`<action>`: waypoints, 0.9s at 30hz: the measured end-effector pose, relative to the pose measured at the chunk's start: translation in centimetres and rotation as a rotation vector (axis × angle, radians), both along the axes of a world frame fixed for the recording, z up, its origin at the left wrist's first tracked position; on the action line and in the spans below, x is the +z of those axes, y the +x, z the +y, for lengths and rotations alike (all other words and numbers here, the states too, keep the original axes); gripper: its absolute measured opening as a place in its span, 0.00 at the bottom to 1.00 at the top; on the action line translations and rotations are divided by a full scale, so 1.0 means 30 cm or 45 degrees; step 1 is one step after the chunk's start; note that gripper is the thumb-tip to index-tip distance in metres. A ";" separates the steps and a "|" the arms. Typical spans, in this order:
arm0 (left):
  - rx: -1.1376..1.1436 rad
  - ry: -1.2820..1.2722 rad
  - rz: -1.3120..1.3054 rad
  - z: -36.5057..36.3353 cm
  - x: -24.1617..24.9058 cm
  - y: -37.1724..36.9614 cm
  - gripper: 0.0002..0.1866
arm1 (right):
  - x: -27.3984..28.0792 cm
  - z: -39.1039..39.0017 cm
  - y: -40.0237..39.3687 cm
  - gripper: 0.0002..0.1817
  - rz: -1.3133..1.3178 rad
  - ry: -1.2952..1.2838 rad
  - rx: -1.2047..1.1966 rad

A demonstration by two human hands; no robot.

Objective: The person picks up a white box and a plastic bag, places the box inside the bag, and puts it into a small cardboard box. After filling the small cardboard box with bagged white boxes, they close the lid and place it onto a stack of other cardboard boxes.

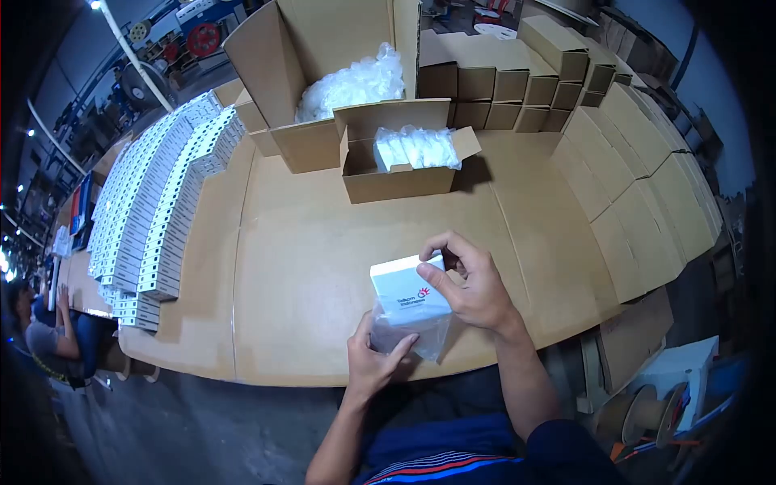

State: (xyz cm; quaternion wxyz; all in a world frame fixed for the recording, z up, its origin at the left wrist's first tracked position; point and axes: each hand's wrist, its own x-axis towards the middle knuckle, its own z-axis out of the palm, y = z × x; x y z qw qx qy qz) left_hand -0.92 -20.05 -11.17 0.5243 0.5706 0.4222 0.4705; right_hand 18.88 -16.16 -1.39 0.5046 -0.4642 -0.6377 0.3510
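Observation:
A white box [404, 283] with red and black print is partly inside a clear plastic bag [424, 338], over the front part of the table. My left hand [376, 356] holds the bag and the lower end of the box, thumb across the front. My right hand [469, 283] pinches the top right corner of the box between thumb and fingers. Beyond them stands an open brown carton [400, 187] holding several plastic-wrapped packs [416, 149].
Stacks of white boxes [153, 202] line the left side. Behind, a large open carton [311, 149] holds clear bags [356, 85]. Brown cartons [638, 194] are stacked at the right and back right [509, 85]. A person [56, 335] sits at far left.

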 end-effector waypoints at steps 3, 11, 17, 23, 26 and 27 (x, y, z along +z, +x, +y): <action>-0.010 -0.011 -0.011 0.002 0.004 0.002 0.28 | -0.044 0.017 0.005 0.09 0.085 -0.004 -0.073; -0.050 -0.078 -0.095 0.001 -0.016 0.009 0.29 | -0.076 0.013 0.020 0.11 0.122 -0.052 -0.084; -0.067 -0.209 -0.378 0.006 -0.115 -0.012 0.23 | -0.115 0.016 0.028 0.13 -0.058 -0.147 -0.049; 0.076 -0.317 -0.619 0.014 -0.095 0.016 0.23 | -0.234 -0.078 0.033 0.18 0.737 -0.446 0.095; 0.102 -0.243 -0.556 0.031 -0.104 0.003 0.23 | -0.298 -0.141 0.023 0.15 0.823 -0.516 0.039; 0.098 -0.207 -0.514 0.039 -0.102 0.000 0.23 | -0.308 -0.153 0.009 0.14 0.865 -0.549 -0.005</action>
